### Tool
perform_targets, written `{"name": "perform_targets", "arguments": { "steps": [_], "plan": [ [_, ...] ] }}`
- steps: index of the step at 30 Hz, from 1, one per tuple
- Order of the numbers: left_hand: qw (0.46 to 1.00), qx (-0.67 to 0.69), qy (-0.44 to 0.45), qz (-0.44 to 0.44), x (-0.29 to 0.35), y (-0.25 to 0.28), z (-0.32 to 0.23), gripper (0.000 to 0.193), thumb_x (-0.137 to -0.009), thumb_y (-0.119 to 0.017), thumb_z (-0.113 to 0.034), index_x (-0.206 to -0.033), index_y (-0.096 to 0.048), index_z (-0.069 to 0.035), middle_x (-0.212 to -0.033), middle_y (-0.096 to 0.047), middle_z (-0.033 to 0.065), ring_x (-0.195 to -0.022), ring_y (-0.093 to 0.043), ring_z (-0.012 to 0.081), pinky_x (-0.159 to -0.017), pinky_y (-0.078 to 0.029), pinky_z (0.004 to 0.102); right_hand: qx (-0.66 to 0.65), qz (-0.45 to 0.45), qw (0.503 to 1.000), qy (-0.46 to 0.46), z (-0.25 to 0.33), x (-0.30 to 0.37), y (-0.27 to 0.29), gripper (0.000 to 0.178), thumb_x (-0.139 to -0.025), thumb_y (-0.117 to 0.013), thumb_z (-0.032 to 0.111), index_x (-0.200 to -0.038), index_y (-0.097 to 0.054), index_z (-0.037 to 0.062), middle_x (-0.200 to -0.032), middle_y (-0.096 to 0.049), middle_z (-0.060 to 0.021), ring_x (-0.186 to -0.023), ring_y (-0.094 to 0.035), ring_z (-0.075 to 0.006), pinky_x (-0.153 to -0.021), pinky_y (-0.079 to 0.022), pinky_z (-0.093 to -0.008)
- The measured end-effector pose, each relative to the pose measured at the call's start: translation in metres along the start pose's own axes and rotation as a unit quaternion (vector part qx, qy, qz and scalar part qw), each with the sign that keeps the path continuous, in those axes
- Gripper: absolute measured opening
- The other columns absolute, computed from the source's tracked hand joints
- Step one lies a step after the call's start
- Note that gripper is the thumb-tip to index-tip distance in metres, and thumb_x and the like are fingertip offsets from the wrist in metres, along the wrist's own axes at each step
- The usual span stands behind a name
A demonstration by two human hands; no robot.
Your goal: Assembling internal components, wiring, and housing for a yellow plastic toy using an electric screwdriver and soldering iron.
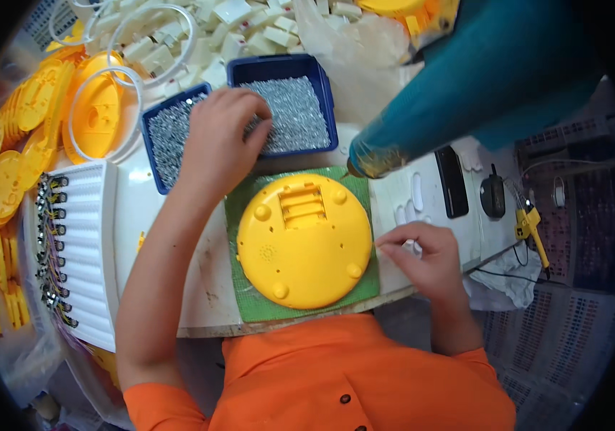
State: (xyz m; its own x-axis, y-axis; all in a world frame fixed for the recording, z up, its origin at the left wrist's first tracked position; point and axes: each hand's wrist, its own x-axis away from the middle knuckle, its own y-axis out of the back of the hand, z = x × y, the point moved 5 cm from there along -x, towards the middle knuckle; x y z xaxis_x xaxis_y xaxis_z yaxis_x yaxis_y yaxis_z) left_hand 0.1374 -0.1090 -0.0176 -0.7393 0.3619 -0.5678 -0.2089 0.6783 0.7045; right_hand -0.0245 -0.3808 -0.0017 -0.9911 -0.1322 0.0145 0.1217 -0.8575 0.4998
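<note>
My left hand (225, 136) is over the right-hand blue bin (330, 118) of small silver screws (293, 108). Its thumb and forefinger are curled together; whatever they hold is too small to name. Before me a round yellow plastic housing (304, 258) lies on a green mat (250, 305), its slotted battery recess at the far side. Close to the housing's right edge, my right hand (428, 260) pinches thumb and forefinger together; what is between them cannot be made out. A teal power screwdriver (429, 100) hangs above the far right of the mat, tip pointing down-left.
A second blue bin (151, 147) of screws stands left. Beyond are white plastic parts (250, 36) and clear rings (135, 108); yellow shells (6, 179) pile up left, by a white ribbed tray (88, 244) with wired parts. A black phone (452, 183) lies right.
</note>
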Motion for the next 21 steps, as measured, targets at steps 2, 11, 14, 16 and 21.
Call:
{"name": "perform_targets", "arguments": {
  "steps": [2, 11, 14, 16, 21],
  "plan": [
    [1.0, 0.002, 0.006, -0.004, -0.002, 0.002, -0.003, 0.012, -0.083, -0.076, -0.008, -0.09, -0.067, -0.005, -0.097, -0.071, 0.0108, -0.098, -0.066, 0.0337, -0.085, -0.05, 0.0429, 0.005, 0.024, 0.999, 0.025, -0.001, 0.015, -0.009, 0.014, -0.08, -0.078, -0.004, -0.094, -0.076, 0.0003, -0.089, -0.075, -0.0108, -0.081, -0.072, -0.0225, -0.075, -0.054, -0.031],
    [0.979, 0.12, 0.166, -0.013, 0.036, 0.016, -0.024, 0.008, -0.091, -0.072, -0.008, -0.097, -0.071, -0.003, -0.092, -0.072, 0.0079, -0.086, -0.068, 0.0212, -0.078, -0.053, 0.0325, 0.03, 0.072, 0.992, 0.095, -0.016, 0.039, -0.043, 0.017, -0.078, -0.083, 0.0, -0.092, -0.076, 0.0059, -0.091, -0.067, -0.0068, -0.087, -0.064, -0.0231, -0.073, -0.052, -0.0334],
    [0.959, 0.199, 0.199, -0.009, 0.058, 0.023, -0.035, 0.005, -0.093, -0.072, -0.003, -0.096, -0.069, 0.0, -0.091, -0.07, 0.0082, -0.084, -0.067, 0.0186, -0.077, -0.053, 0.0308, 0.045, 0.069, 0.991, 0.109, -0.016, 0.04, -0.044, 0.018, -0.077, -0.084, 0.0, -0.092, -0.076, 0.0067, -0.091, -0.067, -0.0064, -0.086, -0.064, -0.0231, -0.072, -0.051, -0.0333],
    [0.965, 0.19, 0.182, -0.01, 0.073, 0.03, -0.041, 0.006, -0.092, -0.072, -0.002, -0.095, -0.068, 0.001, -0.092, -0.07, 0.0086, -0.085, -0.067, 0.0187, -0.078, -0.053, 0.0309, 0.046, 0.069, 0.99, 0.116, -0.015, 0.039, -0.045, 0.017, -0.077, -0.084, 0.001, -0.091, -0.075, 0.0068, -0.09, -0.067, -0.0061, -0.085, -0.063, -0.0232, -0.072, -0.051, -0.034],
    [0.975, 0.153, 0.158, 0.01, 0.111, 0.046, -0.065, 0.011, -0.086, -0.075, 0.002, -0.093, -0.068, -0.002, -0.093, -0.07, 0.009, -0.089, -0.067, 0.0258, -0.081, -0.053, 0.0345, 0.065, 0.07, 0.99, 0.106, -0.012, 0.029, -0.04, 0.019, -0.076, -0.086, 0.004, -0.087, -0.071, 0.0062, -0.087, -0.067, -0.0055, -0.083, -0.063, -0.0243, -0.071, -0.05, -0.0359]
  ]
}}
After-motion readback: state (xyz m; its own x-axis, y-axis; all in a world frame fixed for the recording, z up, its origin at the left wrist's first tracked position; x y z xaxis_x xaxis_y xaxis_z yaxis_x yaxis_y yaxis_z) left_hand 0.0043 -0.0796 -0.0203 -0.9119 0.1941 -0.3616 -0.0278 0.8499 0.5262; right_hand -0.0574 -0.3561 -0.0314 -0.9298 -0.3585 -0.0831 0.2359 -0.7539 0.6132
